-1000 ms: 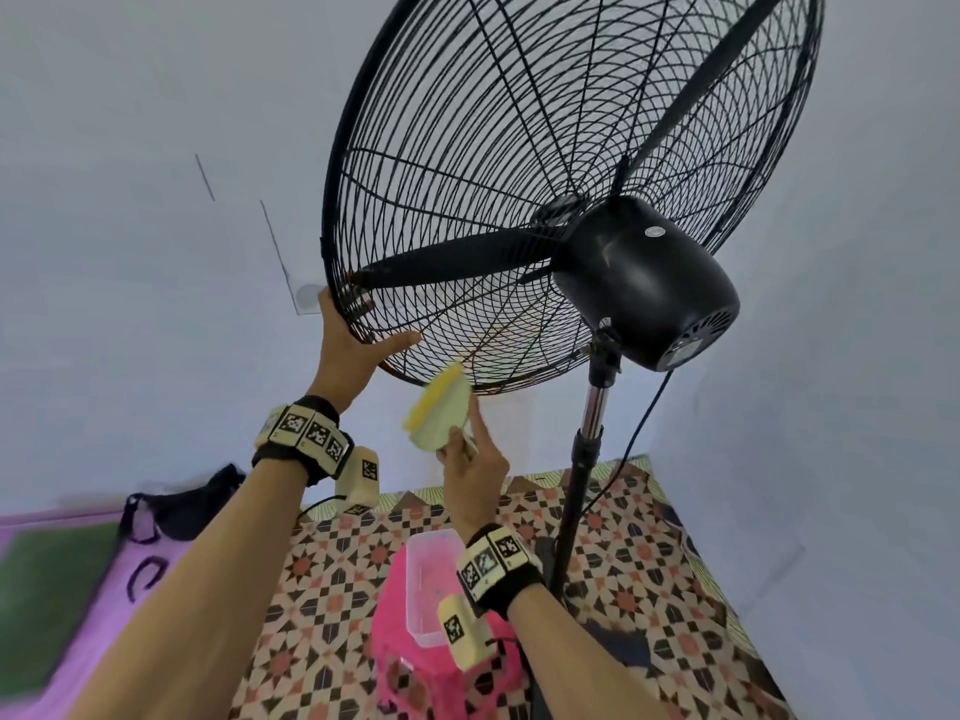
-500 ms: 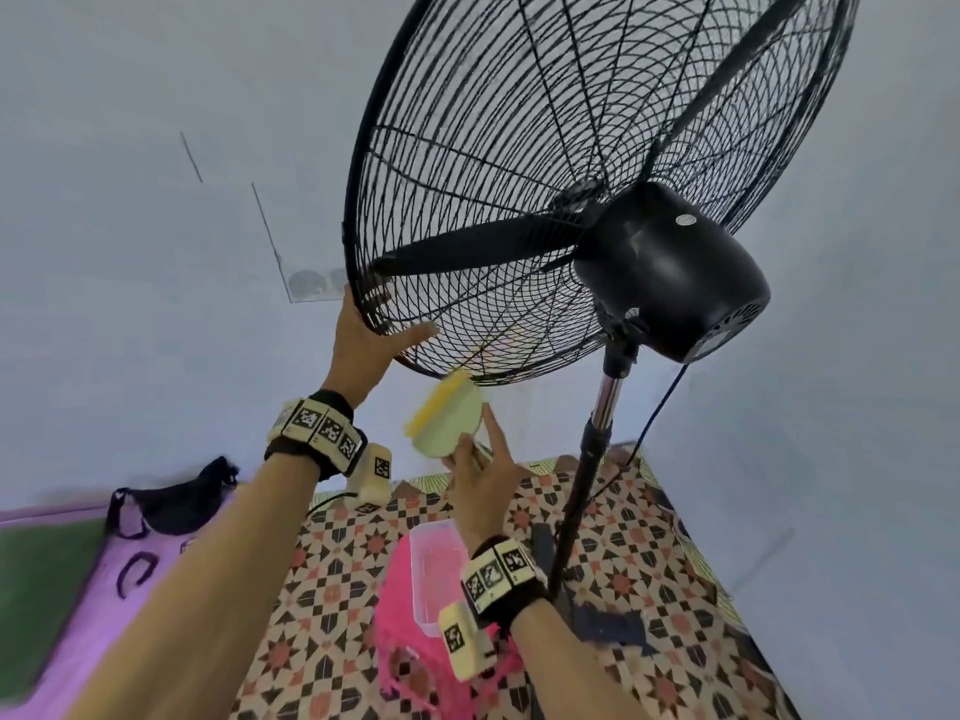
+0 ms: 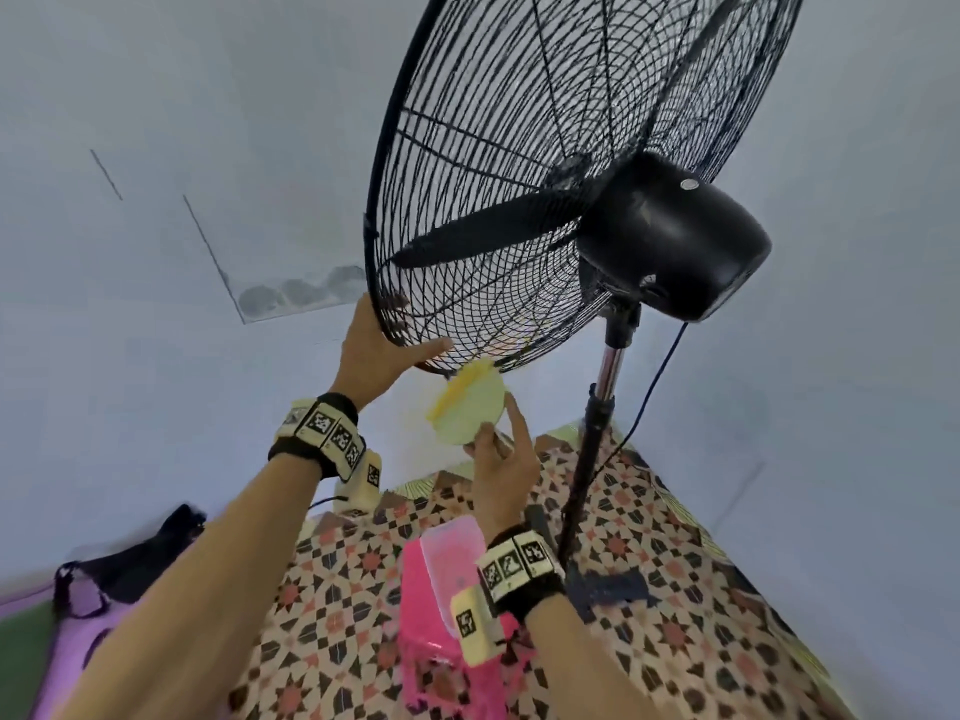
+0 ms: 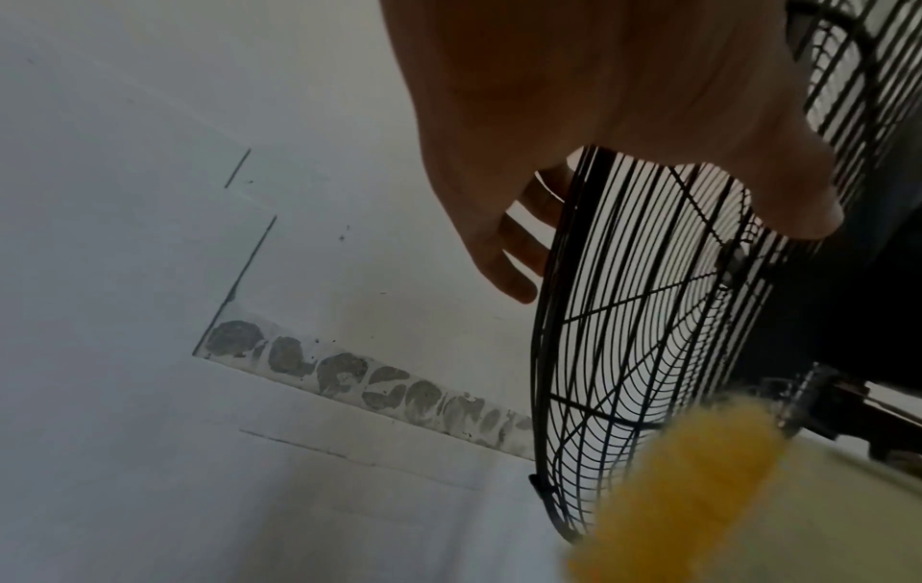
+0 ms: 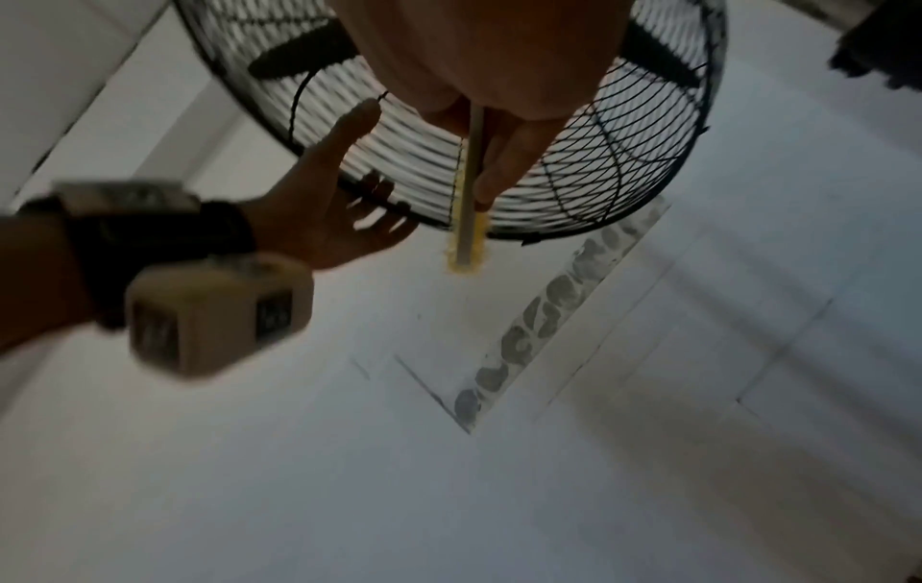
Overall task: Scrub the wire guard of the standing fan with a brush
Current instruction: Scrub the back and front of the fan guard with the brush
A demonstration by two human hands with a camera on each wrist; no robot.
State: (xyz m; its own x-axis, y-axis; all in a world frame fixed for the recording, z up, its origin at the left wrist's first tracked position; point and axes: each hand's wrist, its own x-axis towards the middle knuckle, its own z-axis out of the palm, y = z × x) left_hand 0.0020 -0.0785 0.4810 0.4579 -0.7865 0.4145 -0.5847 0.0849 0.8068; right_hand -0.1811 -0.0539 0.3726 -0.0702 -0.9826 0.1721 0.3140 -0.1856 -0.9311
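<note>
The black standing fan with its round wire guard fills the head view from 12 to 2 o'clock, tilted, its black motor housing at 2 o'clock of centre and a chrome-and-black pole dropping from it toward 5 o'clock. The left hand grips the guard's rim at about its 7 o'clock point: the fingers are hooked over the front of the rim while the thumb lies along the rear wires, as the left wrist view confirms. The right hand, at 6 o'clock of the guard, pinches the pale green, rounded plastic brush with yellow bristles, one finger straight along its back; in the right wrist view the brush appears edge-on, its yellow bristles against the lowest rim wires. In the left wrist view the bristles blur at 5 o'clock, just beside the guard's edge. Both wrists wear black bands with coded square markers. Below the right forearm, at 6 o'clock, a clear plastic tub sits on a pink plastic stool, which stands on a floor mat with a star pattern. A black bag lies at 8 o'clock beside the pale wall.
</note>
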